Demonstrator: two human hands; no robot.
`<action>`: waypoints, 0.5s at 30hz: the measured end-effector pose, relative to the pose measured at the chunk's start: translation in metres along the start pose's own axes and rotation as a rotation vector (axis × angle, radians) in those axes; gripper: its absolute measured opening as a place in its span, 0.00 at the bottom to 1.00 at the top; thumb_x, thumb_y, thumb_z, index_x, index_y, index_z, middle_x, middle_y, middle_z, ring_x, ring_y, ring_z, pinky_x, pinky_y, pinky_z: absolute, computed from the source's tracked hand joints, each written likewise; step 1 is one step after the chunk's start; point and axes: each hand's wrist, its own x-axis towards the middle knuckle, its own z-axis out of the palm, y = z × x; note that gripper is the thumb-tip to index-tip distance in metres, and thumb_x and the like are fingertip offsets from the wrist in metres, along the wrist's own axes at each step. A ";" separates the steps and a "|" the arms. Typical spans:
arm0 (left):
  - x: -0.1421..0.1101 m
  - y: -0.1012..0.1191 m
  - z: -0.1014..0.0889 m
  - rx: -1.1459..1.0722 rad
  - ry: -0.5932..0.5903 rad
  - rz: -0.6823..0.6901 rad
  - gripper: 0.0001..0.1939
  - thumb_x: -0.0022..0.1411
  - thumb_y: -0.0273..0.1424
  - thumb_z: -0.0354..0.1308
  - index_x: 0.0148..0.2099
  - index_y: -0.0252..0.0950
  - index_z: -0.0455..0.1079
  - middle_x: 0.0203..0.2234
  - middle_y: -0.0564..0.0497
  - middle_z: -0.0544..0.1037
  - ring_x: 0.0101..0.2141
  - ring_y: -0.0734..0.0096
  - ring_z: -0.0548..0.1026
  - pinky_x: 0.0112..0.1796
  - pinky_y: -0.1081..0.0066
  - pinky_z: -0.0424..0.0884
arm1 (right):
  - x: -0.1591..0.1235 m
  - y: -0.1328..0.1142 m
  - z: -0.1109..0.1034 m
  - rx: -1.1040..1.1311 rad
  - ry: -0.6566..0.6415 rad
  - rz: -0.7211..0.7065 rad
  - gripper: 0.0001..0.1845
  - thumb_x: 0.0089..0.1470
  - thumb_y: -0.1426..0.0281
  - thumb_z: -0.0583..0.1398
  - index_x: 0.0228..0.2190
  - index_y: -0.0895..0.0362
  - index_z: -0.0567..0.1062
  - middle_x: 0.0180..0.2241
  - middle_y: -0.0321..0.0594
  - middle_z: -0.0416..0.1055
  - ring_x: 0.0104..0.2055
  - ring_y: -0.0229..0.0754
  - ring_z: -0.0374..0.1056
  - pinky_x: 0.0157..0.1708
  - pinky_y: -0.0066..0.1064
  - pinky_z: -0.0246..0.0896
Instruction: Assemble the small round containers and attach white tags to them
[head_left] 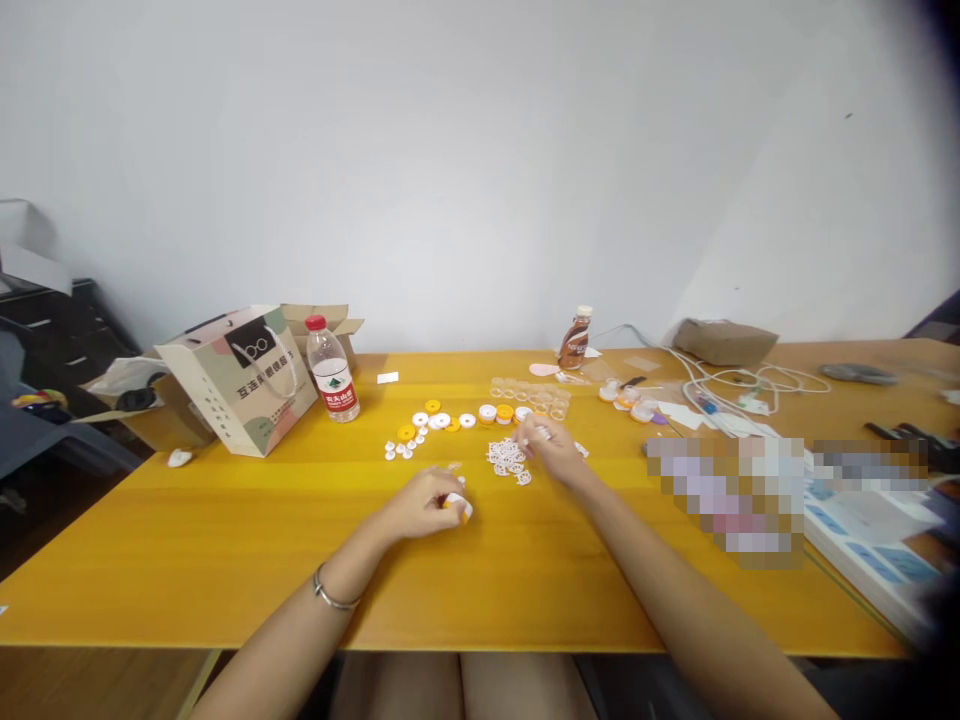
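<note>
My left hand (429, 503) rests on the yellow table (225, 540), fingers curled round a small orange and white round part (459, 507). A bracelet sits on that wrist. My right hand (551, 445) reaches further out, its fingers pinched over a heap of small white ring-shaped pieces (508, 458); what it pinches is too small to name. Behind the heap lies a row of orange and white round caps (480, 414), with several clear rings (532, 392) beyond them.
A printed paper bag (240, 385) and a water bottle with a red cap (333, 370) stand at the left. A brown drink bottle (575, 340), white cables (720, 385) and a brown pouch (724, 340) lie at the back right. Booklets (862, 530) lie at the right edge.
</note>
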 end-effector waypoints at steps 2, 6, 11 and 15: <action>-0.001 0.002 0.000 0.001 0.004 -0.039 0.06 0.52 0.30 0.53 0.26 0.32 0.65 0.21 0.54 0.67 0.23 0.78 0.62 0.26 0.78 0.59 | 0.004 0.003 -0.011 0.017 0.062 0.016 0.16 0.53 0.60 0.48 0.19 0.55 0.58 0.16 0.31 0.56 0.21 0.34 0.54 0.26 0.27 0.52; 0.003 0.013 0.001 0.067 -0.032 0.026 0.09 0.50 0.34 0.57 0.33 0.34 0.67 0.26 0.53 0.71 0.29 0.74 0.67 0.33 0.75 0.62 | 0.004 0.010 -0.005 -0.043 -0.026 0.101 0.14 0.52 0.59 0.51 0.22 0.56 0.60 0.17 0.29 0.56 0.20 0.33 0.52 0.22 0.25 0.50; 0.003 0.015 0.002 0.091 -0.106 0.077 0.13 0.50 0.37 0.59 0.38 0.36 0.68 0.31 0.50 0.72 0.35 0.69 0.68 0.39 0.72 0.62 | 0.000 0.020 0.013 -0.096 -0.129 0.133 0.13 0.49 0.60 0.56 0.27 0.58 0.65 0.23 0.32 0.61 0.23 0.33 0.57 0.25 0.25 0.53; 0.001 0.011 0.002 0.086 -0.133 0.054 0.15 0.49 0.38 0.60 0.39 0.37 0.69 0.33 0.50 0.71 0.36 0.69 0.68 0.39 0.72 0.62 | 0.000 0.024 0.014 -0.070 -0.178 0.147 0.12 0.49 0.61 0.56 0.30 0.58 0.65 0.25 0.34 0.63 0.25 0.33 0.59 0.27 0.26 0.56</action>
